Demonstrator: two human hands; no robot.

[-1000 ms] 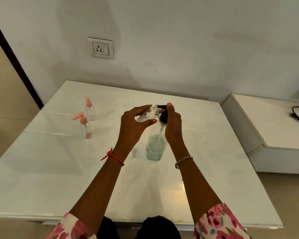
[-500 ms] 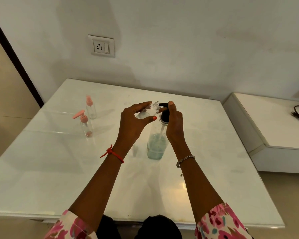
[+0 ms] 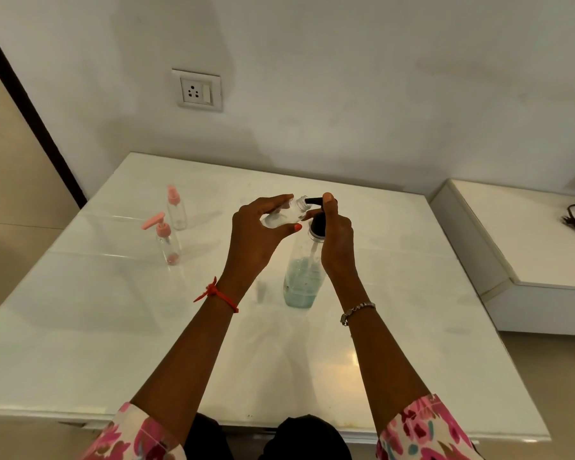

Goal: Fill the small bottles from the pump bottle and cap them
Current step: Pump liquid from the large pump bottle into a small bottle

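Above the middle of the table (image 3: 113, 327), my left hand (image 3: 259, 234) clasps the small bottle (image 3: 284, 217), tilted, long axis left to right, open mouth just beside the nozzle (image 3: 312, 201) on its right; my right hand (image 3: 336, 240) wraps the neck of the pump bottle (image 3: 301, 277), one finger resting on its top

Left hand (image 3: 256, 237) partly hides the small bottle (image 3: 287, 216); right hand (image 3: 337, 240), the pump bottle (image 3: 301, 280).

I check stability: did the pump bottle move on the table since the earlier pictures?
No. The pump bottle stays equally far right of the pink-pump small bottle.
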